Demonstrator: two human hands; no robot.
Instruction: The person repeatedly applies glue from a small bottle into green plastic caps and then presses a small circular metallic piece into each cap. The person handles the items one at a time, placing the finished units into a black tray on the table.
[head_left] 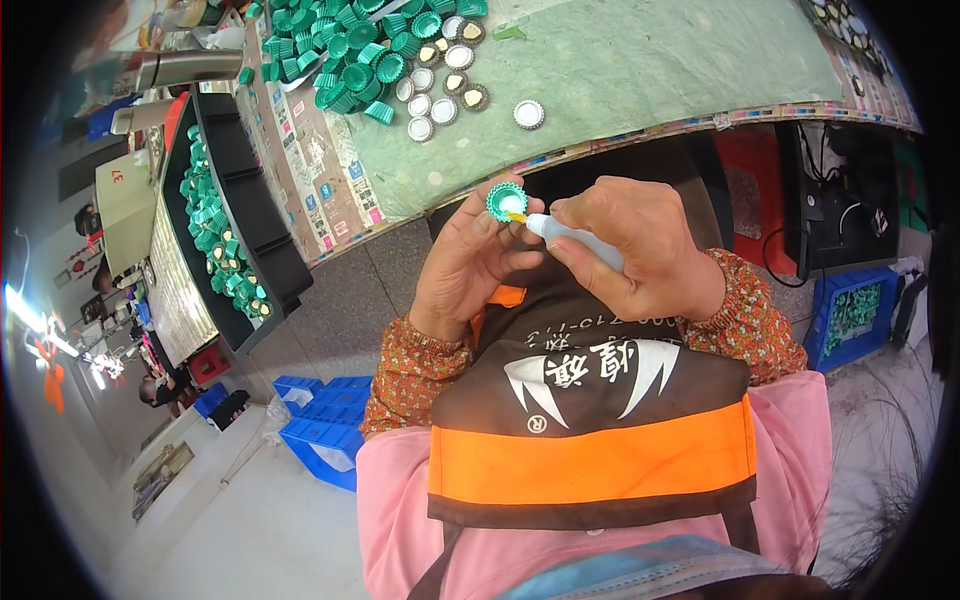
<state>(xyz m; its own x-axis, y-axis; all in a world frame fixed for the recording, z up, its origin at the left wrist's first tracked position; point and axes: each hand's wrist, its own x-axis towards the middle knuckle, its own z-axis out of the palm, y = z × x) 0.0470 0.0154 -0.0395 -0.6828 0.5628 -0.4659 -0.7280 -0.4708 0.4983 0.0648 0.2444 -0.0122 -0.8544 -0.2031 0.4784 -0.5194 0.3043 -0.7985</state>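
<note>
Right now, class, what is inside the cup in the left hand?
Something white shows inside the cup. The yellow tip of the bottle covers part of the opening; what lies behind it cannot be seen.

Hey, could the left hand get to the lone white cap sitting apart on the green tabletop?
Probably yes: nothing visible blocks the way from the left hand to the lone white cap. That hand holds a green fluted cup, though, so it likely needs freeing first.
</note>
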